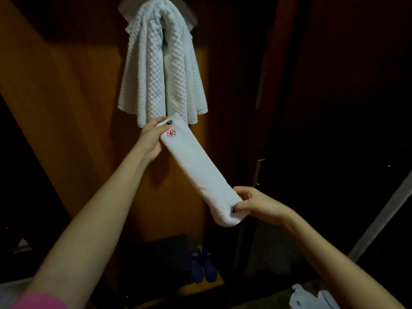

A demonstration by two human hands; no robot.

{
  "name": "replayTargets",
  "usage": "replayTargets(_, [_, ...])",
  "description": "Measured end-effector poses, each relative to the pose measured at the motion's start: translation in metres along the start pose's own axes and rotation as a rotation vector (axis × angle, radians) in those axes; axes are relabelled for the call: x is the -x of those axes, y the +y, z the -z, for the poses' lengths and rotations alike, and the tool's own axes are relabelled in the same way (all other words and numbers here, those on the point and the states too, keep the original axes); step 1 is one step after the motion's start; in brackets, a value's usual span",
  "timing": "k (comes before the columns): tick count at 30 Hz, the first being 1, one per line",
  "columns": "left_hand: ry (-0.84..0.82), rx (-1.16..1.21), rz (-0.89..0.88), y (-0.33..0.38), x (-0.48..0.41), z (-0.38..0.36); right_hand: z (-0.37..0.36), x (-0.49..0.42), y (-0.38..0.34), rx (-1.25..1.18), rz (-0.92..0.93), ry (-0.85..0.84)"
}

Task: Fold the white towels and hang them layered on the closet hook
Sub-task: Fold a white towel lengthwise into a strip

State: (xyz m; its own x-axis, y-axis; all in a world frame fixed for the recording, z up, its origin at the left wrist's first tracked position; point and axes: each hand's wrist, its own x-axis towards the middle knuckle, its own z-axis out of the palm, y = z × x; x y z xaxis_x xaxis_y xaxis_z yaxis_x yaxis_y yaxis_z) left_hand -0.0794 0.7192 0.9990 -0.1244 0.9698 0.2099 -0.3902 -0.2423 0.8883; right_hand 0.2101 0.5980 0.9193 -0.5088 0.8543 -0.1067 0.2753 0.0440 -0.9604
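Note:
A quilted white towel (160, 70) hangs draped from a hook near the top of the wooden closet back; the hook itself is hidden under the cloth. Below it I hold a small white towel (198, 168) folded into a long narrow strip, with a red embroidered logo near its upper end. My left hand (151, 138) pinches the upper end, thumb on top beside the logo. My right hand (256, 204) pinches the lower end, thumb pressed into the cloth. The strip slants from upper left down to lower right, just under the hanging towel's hem.
The closet's orange wooden panel (73, 108) is lit on the left; a dark door (334, 108) stands on the right. Dark blue slippers (204, 266) and a dark box (165, 259) sit on the closet floor. White plastic (312, 297) lies at the bottom right.

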Motion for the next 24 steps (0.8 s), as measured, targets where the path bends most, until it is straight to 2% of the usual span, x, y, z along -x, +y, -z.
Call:
replayTargets(5, [0.004, -0.053, -0.039, 0.015, -0.002, -0.004, -0.018, -0.008, 0.011, -0.016, 0.082, -0.004])
replayTargets(11, [-0.01, 0.015, -0.033, 0.03, -0.003, -0.007, -0.024, -0.009, 0.012, -0.304, 0.09, 0.039])
replayTargets(17, [-0.052, 0.094, -0.005, 0.039, -0.002, -0.013, -0.03, -0.012, 0.01, -0.335, 0.123, 0.11])
replayTargets(21, [-0.115, 0.141, 0.009, 0.04, -0.001, -0.02, -0.034, -0.014, 0.002, -0.36, 0.149, 0.06])
replayTargets(24, [-0.208, 0.16, 0.018, 0.043, 0.001, -0.026, -0.036, -0.017, 0.003, -0.458, 0.098, 0.001])
